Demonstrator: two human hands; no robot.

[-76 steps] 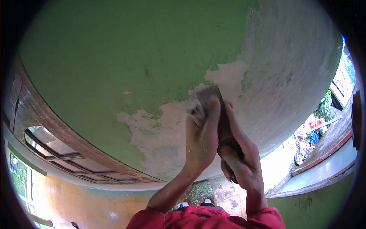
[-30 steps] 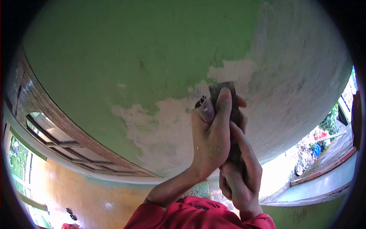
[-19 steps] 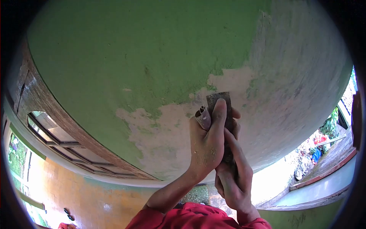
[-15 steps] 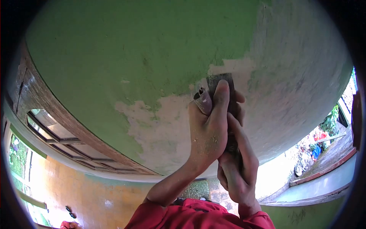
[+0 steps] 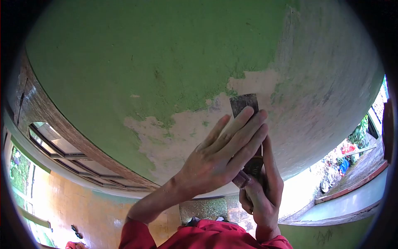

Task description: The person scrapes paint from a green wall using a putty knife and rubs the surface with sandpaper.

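My left hand (image 5: 224, 153) lies across a flat dark scraper blade (image 5: 244, 101), its fingers stretched out and the fingertips on the blade. Below it, my right hand (image 5: 265, 193) is closed round the scraper's dark handle (image 5: 253, 166). A small brownish piece (image 5: 241, 179) shows between my left palm and my right thumb; what holds it is unclear. The blade's edge is at the wall (image 5: 166, 54), on a pale patch (image 5: 257, 83) where the green paint is gone. Another pale area (image 5: 186, 128) with ragged edges spreads left of the blade.
A wooden frame with glass panes (image 5: 62, 141) runs along the left. Orange floor tiles (image 5: 103, 211) show at the lower left, with dark footwear (image 5: 76, 231) on them. At the right are a ledge (image 5: 352, 180) and a bright outdoor area with plants.
My left hand has opened from its grip and now lies flat over the blade. The blade has moved slightly down, and the rolled piece no longer shows beside my left thumb.
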